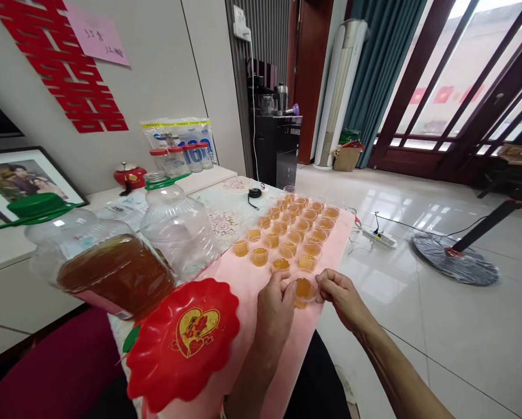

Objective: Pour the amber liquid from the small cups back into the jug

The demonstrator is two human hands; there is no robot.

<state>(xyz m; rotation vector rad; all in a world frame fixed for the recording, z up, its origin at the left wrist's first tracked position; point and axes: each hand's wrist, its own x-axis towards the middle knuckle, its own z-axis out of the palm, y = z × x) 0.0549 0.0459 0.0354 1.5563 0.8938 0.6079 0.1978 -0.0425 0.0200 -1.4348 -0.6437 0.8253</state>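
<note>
A round clear plastic lid (309,280) is pinched at its edges by both my hands, right over the nearest cup of amber liquid (301,304). My left hand (278,302) closes on the lid's left side, and my right hand (340,294) on its right side. Whether the lid touches the cup's rim cannot be made out. Beyond my fingers, several small clear cups (259,256) of the same amber liquid stand upright in rows on a pink sheet (243,297).
A red scalloped tray (156,361) lies left of my left hand. Behind it stand a large jug of brown liquid (112,273) and a clear plastic jug (182,227). A black coiled cable (255,193) lies at the table's far end. A stand base (455,259) is on the floor.
</note>
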